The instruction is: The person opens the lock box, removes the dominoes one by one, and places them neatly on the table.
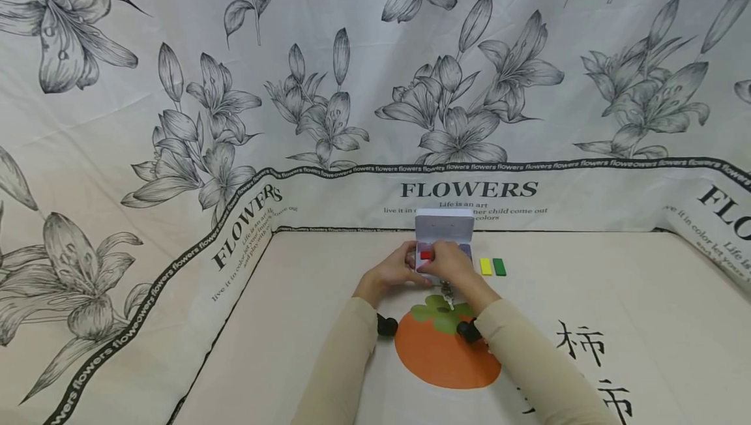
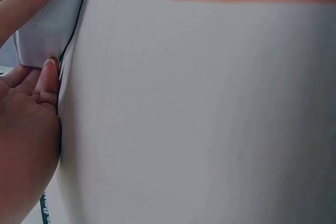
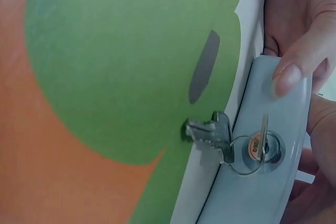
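Observation:
A small white lock box (image 1: 444,224) stands on the table with its hinged lid raised. My left hand (image 1: 392,268) grips the box's left end, thumb on the front wall (image 2: 47,30) and fingers round the side and back. Over the box's inside, my right hand (image 1: 452,263) pinches a small red rectangular block (image 1: 425,255). The right hand hides much of the interior. A key sits in the front lock (image 3: 273,150), with a ring and more keys (image 3: 215,135) hanging from it.
Just right of the box lie a yellow block (image 1: 485,266) and a green block (image 1: 499,266). The tablecloth has a printed orange persimmon (image 1: 446,363) and black characters. A flower-printed curtain (image 1: 469,118) rises behind the table.

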`<move>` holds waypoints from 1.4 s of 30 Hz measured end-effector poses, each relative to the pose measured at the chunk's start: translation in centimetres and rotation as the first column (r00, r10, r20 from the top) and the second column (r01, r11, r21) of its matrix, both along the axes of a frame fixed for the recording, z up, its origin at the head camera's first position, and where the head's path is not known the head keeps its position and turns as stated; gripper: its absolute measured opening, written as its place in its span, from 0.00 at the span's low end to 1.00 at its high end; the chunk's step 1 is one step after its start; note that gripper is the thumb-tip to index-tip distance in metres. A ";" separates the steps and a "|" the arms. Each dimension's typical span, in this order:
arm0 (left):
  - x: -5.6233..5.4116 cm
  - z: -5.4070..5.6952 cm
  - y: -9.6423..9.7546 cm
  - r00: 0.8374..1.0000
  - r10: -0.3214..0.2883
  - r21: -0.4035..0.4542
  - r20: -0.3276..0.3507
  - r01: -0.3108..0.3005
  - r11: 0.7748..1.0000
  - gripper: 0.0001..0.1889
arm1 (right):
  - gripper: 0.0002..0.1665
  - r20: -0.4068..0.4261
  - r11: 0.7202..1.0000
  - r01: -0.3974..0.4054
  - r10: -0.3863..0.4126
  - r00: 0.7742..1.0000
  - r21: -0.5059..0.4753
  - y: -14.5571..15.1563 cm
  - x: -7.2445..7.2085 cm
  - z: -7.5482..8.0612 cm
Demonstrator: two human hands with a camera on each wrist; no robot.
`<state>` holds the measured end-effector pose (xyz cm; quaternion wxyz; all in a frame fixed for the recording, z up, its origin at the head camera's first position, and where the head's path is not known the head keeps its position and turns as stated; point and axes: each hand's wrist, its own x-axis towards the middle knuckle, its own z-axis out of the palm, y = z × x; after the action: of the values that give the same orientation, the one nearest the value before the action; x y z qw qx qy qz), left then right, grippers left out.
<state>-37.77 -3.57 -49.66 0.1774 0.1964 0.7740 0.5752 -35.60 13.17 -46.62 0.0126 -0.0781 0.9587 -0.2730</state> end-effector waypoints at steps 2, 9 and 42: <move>0.0 0.0 0.0 1.000 -0.001 0.002 0.001 0.001 1.000 0.50 | 0.17 0.000 1.000 0.014 -0.014 1.000 0.008 -0.1 0.0 0.0; -0.1 0.0 0.0 1.000 -0.002 0.001 0.011 0.001 1.000 0.50 | 0.17 0.011 0.999 0.037 -0.038 0.999 0.032 -0.4 0.3 0.3; 0.1 0.1 -0.1 1.000 -0.002 -0.003 0.008 0.002 1.000 0.49 | 0.20 -0.005 0.990 0.091 -0.091 0.996 0.107 -0.7 0.0 0.2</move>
<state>-37.70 -3.64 -49.59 0.1811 0.1944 0.7741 0.5746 -35.62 12.46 -46.45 0.0043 -0.0335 0.9745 -0.2217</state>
